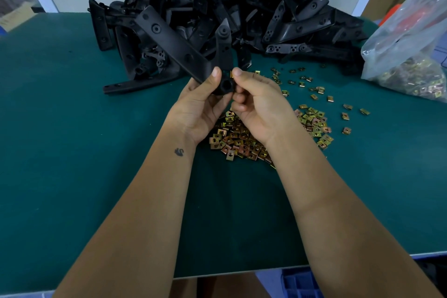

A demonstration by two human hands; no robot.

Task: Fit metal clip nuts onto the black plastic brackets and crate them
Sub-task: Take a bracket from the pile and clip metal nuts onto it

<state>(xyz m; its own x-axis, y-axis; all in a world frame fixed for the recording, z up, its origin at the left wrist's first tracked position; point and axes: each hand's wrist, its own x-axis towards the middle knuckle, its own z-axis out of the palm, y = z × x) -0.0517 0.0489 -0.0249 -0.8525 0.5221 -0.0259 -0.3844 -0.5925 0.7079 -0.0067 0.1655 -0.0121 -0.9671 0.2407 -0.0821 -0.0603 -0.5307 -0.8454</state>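
Note:
My left hand [200,104] grips the near end of a long black plastic bracket [169,41] that slants up and to the left over the table. My right hand [256,101] pinches a small gold metal clip nut [231,74] against the bracket's end, thumb and forefinger on it. The nut is mostly hidden by the fingers. Beneath both hands lies a heap of loose gold clip nuts [242,140] on the green mat, with more scattered to the right [314,113].
A large pile of black brackets [242,7] fills the back of the green table [72,152]. A clear plastic bag of clip nuts [411,55] sits at the right edge. A blue crate [302,283] shows below the table's front edge. Cardboard boxes stand at the back right.

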